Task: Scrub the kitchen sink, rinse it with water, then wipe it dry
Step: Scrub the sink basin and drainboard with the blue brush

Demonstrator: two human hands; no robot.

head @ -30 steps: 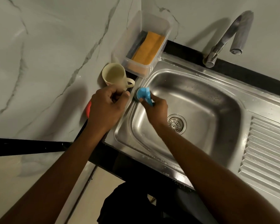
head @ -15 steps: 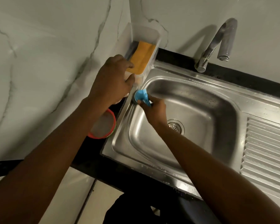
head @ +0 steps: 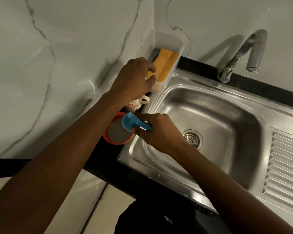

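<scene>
Now our left hand [head: 134,78] pinches the near end of the cloth [head: 167,65], which runs away from us; our right hand [head: 157,134] grips the scrubber [head: 132,123].

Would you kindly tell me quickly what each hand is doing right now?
Left hand: pinching the orange cloth in the clear tub.
Right hand: closed on the blue scrubber.

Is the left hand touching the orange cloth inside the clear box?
Touching. The head view shows the left hand with a finger and the thumb closed on the near corner of the orange cloth; orange shows between them, with no gap.
</scene>
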